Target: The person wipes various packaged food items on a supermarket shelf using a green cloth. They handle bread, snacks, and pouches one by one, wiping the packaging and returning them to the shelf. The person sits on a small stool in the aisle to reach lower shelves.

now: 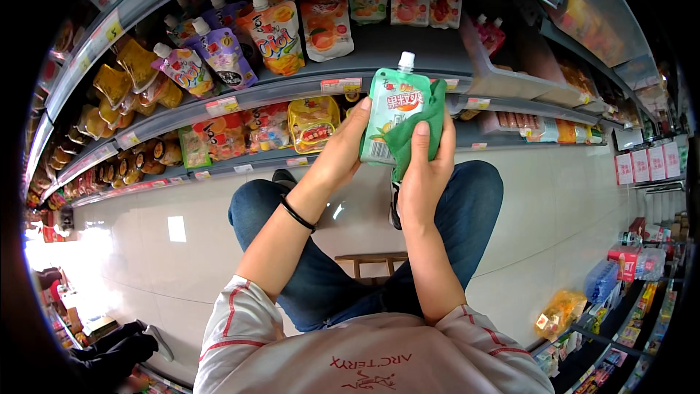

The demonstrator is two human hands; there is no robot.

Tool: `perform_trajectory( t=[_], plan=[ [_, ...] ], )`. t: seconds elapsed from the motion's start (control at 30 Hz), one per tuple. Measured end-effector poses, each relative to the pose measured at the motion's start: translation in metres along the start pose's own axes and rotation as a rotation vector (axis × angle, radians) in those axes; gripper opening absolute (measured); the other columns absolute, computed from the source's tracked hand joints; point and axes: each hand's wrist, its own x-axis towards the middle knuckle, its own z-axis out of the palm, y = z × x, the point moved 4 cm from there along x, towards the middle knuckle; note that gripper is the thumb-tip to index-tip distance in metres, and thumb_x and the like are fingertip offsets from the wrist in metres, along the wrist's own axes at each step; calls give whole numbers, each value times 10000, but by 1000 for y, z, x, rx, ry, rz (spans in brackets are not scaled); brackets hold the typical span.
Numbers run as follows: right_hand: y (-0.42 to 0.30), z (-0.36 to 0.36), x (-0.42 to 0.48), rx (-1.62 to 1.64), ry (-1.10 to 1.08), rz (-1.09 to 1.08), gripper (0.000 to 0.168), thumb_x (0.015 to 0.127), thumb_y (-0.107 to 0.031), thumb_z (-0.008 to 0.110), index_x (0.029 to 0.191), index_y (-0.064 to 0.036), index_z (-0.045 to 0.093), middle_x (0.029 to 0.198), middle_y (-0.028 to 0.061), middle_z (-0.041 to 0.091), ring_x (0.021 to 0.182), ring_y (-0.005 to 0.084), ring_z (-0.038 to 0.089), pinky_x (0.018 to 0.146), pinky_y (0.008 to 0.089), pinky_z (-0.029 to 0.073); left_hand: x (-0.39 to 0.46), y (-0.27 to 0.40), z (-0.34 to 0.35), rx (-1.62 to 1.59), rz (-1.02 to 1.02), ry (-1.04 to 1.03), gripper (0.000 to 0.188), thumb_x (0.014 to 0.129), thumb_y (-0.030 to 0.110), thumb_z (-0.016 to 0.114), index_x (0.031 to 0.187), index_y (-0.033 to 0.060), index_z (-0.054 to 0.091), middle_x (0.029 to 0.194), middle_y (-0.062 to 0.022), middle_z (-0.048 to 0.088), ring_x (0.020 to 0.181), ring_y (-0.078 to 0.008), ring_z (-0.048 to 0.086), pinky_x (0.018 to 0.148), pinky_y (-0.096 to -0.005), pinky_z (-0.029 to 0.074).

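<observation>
A green spouted drink pouch (402, 85) with a white cap is held upright between my hands, in front of the shelf. My left hand (350, 134) grips its left edge, thumb along the side. With my right hand (429, 145) I press a green cloth (407, 139) against the pouch's right side and lower front, my thumb on top of the cloth. The cloth hides part of the printed front. Behind, on the grey shelf (383, 46), several similar pouches stand, among them an orange one (327, 27) and a purple one (223, 54).
A clear plastic divider bin (519, 82) sits on the shelf to the right. Packaged snacks (219, 137) fill the lower shelf. Below me is a wooden stool (372, 258) on the tiled floor (547, 191). Another person's legs (120, 342) show at lower left; more stocked shelves (612, 334) stand at lower right.
</observation>
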Motion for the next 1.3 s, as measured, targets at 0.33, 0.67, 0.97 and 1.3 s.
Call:
perform_trajectory(
  t=[0.33,0.67,0.97,1.3],
  plan=[
    [-10,-20,21,268,-20,128,437,1052,-279,538,1379,10,513,1249,92,629,1100,157,611,948,296,483,8,2,-10,-352,6,-76,457,1057,413,458,1338,66,556,1200,-85,687,1040,-212,695,915,-374,567],
    [-36,23,16,-679,-332,-463,415,1074,-200,411,1402,45,479,1521,266,391,1387,415,432,1115,448,380,7,-2,-4,-251,56,-5,477,1078,427,399,1376,74,521,1260,-73,657,1118,-184,667,950,-354,553],
    [-37,13,-11,-650,-548,-339,360,1030,-91,454,1356,45,523,1554,244,367,1428,396,394,1139,423,360,12,4,-20,-295,199,55,515,1045,470,483,1326,46,563,1230,-69,668,1061,-165,677,899,-330,551],
    [-56,-49,-21,-472,-354,95,327,1052,-203,489,1228,49,602,1331,178,611,1243,243,572,1047,364,437,11,8,-11,-210,61,-33,584,1068,520,337,1382,59,513,1233,-114,673,1064,-241,700,912,-384,585]
  ],
)
